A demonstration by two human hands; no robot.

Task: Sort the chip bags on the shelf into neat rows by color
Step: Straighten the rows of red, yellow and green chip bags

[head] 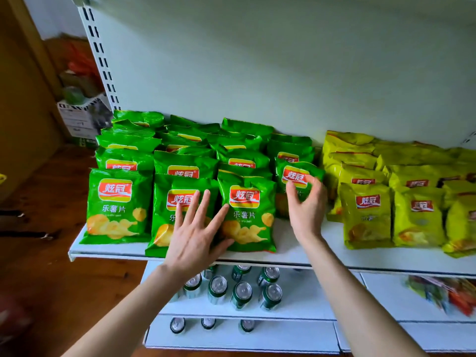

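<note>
Green chip bags fill the left half of the white shelf [304, 249] in several rows running front to back; yellow-green chip bags [365, 215] stand in rows on the right half. My left hand [195, 235] lies flat with fingers spread across the second front green bag [170, 217] and touches the edge of the third front green bag [247, 217]. My right hand [306, 207] is curled around the lower part of the rightmost green bag [296, 176], thumb and fingers pinching it. A bare gap of shelf separates the green and yellow groups.
Below the shelf, green drink cans [242, 292] stand on a lower shelf, with colourful packets [448, 295] to the right. A slotted white upright [100, 57] rises at the left. Boxes [79, 117] sit on the wooden floor beyond it.
</note>
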